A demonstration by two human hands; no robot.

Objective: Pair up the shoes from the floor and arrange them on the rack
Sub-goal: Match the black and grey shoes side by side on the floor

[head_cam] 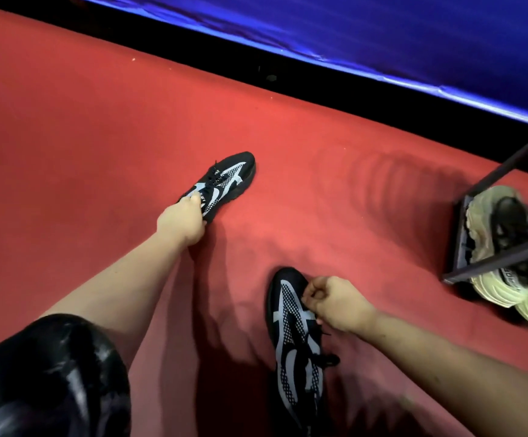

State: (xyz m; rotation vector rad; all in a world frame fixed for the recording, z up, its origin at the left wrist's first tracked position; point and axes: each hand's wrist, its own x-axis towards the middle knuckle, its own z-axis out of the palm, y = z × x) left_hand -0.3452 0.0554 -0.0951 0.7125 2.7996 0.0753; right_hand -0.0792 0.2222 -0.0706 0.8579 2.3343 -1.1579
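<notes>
Two matching black sneakers with grey-white mesh stripes lie on the red carpet. The far sneaker [224, 181] sits mid-floor, toe pointing up-right, and my left hand [182, 222] grips its heel opening. The near sneaker [294, 339] lies at the bottom centre, toe pointing away from me, with my right hand [335, 302] closed on its upper right side near the laces. A dark metal shoe rack [502, 257] stands at the right edge.
A pair of cream chunky sneakers [495, 247] with black interiors rests on the rack's lowest level. A black strip and a shiny blue wall [382, 33] run along the far side. My dark-clad knee [45, 380] fills the bottom left.
</notes>
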